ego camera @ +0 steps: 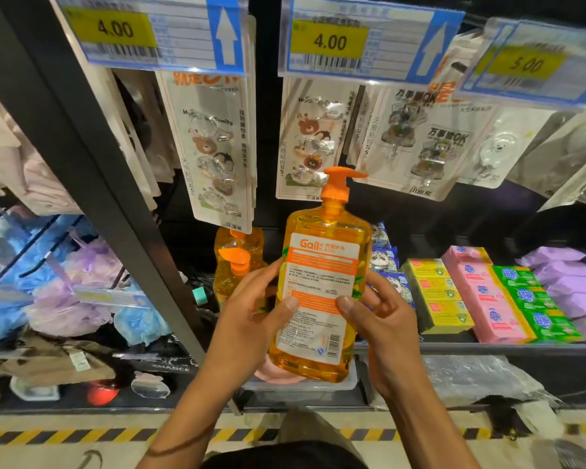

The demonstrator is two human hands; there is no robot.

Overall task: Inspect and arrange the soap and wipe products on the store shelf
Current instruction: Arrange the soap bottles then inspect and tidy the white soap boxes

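I hold an orange pump bottle of liquid soap (pixel 322 265) upright in front of the shelf, its back label facing me. My left hand (pixel 251 313) grips its left side with the thumb on the label. My right hand (pixel 379 313) grips the right side, thumb also on the label. Behind it on the shelf stand two more orange soap bottles (pixel 232 265). To the right lie yellow soap boxes (pixel 437 296), pink soap boxes (pixel 487 296), green soap boxes (pixel 535 302) and purple wipe packs (pixel 569 282). Blue panda-print packs (pixel 386 262) sit just right of the held bottle.
Packs of adhesive hooks (pixel 217 147) hang above the shelf under price tags (pixel 329 42). A dark upright post (pixel 92 157) divides this bay from bath puffs (pixel 82 292) on the left. Below the shelf edge (pixel 521 346) lie plastic-wrapped items (pixel 471 377). A striped floor line (pixel 65 434) runs along the base.
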